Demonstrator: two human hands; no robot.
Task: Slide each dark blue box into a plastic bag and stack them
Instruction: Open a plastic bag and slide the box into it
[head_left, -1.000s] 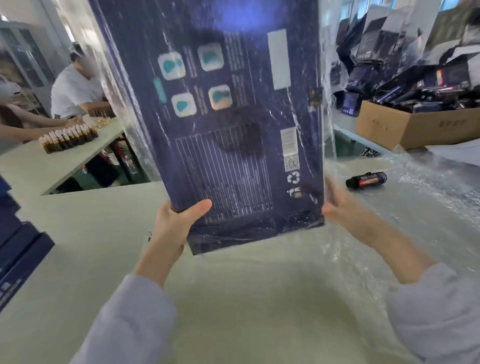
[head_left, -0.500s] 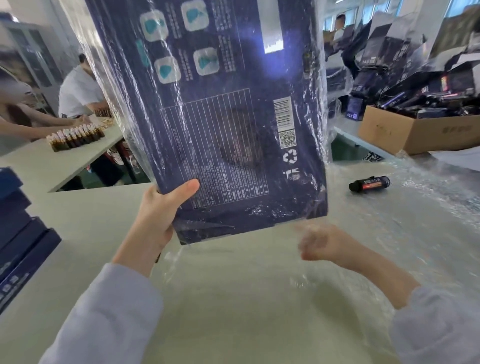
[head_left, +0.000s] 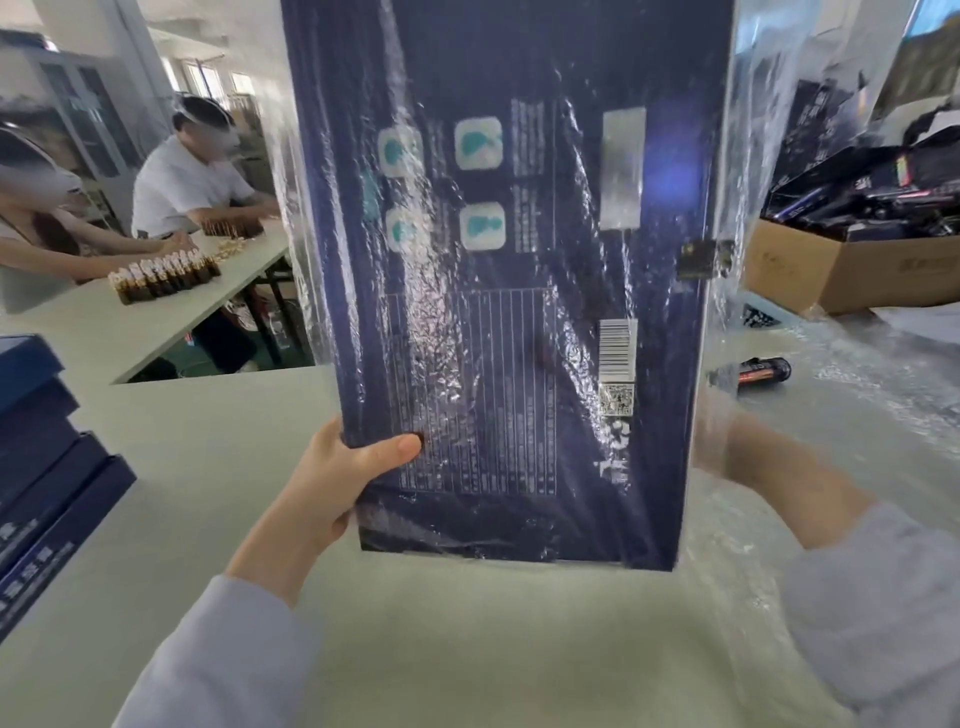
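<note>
Box (head_left: 519, 249), dark blue and flat, is standing upright in the air, already sheathed in the bag (head_left: 740, 156), whose film is wrinkling and glaring over the printed face. The left hand (head_left: 332, 488) is gripping the box's lower left corner, thumb lying across the front and fingers hidden behind. The right hand (head_left: 727, 447) is sitting at the box's lower right edge, blurred under the film; whether it is pinching bag or box I cannot tell.

The box is looking stiff and hard-edged, and light enough that one corner grip is carrying much of it. The film is probably making it slippery, so a loose hold over the bag may be sliding. Clamping thumb and fingers across opposite faces near the bottom corners seems the safest hold.

Left of the box, a stack (head_left: 41, 467) of blue boxes is sitting on the table (head_left: 208, 441). Right of the box, a black tube (head_left: 753, 371) is lying.
</note>
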